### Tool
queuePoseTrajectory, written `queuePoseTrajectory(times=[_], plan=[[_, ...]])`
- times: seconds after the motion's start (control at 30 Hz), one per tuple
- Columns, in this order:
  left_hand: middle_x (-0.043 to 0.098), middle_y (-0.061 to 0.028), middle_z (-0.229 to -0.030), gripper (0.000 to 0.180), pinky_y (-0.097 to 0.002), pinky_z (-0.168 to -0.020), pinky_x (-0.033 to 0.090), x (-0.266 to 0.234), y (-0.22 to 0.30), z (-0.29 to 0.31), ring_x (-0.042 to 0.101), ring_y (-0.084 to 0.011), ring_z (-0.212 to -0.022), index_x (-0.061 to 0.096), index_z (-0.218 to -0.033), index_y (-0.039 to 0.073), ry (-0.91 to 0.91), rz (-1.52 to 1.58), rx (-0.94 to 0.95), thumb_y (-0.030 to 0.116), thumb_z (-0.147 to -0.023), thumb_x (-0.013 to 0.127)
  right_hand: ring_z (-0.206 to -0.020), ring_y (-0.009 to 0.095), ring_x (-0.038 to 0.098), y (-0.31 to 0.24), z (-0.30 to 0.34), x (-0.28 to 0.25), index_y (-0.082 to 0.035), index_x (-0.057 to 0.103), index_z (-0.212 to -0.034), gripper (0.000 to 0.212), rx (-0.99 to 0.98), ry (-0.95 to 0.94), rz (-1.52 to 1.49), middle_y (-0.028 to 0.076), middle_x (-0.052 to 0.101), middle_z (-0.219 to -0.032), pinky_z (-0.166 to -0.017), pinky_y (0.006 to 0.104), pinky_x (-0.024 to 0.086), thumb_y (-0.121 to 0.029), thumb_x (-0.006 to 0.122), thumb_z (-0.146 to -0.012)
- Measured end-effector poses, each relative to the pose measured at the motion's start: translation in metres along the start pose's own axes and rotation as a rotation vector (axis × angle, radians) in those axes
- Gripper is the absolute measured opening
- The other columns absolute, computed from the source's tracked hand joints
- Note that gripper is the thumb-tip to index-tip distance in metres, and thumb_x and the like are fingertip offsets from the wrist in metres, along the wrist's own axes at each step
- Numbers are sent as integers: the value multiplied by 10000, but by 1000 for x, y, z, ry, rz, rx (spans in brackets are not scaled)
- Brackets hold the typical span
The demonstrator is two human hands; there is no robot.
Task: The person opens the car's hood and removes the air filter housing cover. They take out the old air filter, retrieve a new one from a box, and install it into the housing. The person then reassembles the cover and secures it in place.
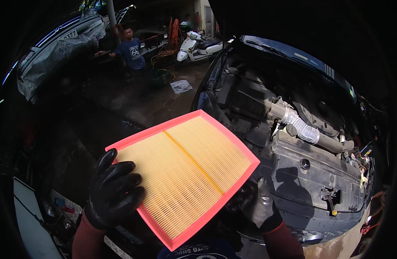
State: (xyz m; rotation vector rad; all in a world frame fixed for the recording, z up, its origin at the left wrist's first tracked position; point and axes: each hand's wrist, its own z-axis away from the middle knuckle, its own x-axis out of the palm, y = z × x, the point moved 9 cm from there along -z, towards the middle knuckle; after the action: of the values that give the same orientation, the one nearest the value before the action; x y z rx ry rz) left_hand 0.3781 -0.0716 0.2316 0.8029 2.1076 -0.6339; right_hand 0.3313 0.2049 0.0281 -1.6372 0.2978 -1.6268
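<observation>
Honestly, gripping panel air filter [190,166] across pleats [174,200] with left hand [114,193]; can't tell for right hand [259,205]. Could crease pleats by squeezing harder.

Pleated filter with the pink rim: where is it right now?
In the head view's lower centre, the pleated filter is in the left hand, with the right hand at its lower right edge, left of the open engine bay.
</observation>
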Motion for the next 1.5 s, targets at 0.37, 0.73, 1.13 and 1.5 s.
queuePoseTrajectory(times=[0.37,0.73,1.13,1.5], plan=[[591,37,-1399,418,-635,-1097,468,128,-136,-76,513,-250,-1384,620,-1321,351,177,150,501,339,-923,747,-1302,348,582,-19,-87,-13,-6,419,-1508,691,-675,452,-296,194,567,-1430,-1106,498,478,-303,618,-917],[607,-176,-1388,479,-467,-1056,490,306,-342,-177,593,-373,-1277,657,-1257,49,14,704,30,148,-820,827,-1361,293,512,0,31,-77,-75,344,-1593,742,-1090,923,-129,167,454,-1563,-1136,440,439,-504,501,-1008],[670,-193,-1303,518,-446,-1046,510,573,-401,-463,647,-340,-1219,647,-1303,28,-111,1069,299,210,-845,807,-1323,307,544,107,4,98,-47,362,-1557,726,-1506,1872,-64,180,487,-1508,-1076,446,483,-478,540,-1001],[496,-153,-1502,1138,-514,-1172,371,571,-195,-495,472,-383,-1381,467,-1512,119,-18,798,1394,560,-573,934,-1295,326,559,50,-148,169,5,389,-1509,797,-1616,1943,26,195,539,-1420,-1072,464,483,-406,661,-882]])
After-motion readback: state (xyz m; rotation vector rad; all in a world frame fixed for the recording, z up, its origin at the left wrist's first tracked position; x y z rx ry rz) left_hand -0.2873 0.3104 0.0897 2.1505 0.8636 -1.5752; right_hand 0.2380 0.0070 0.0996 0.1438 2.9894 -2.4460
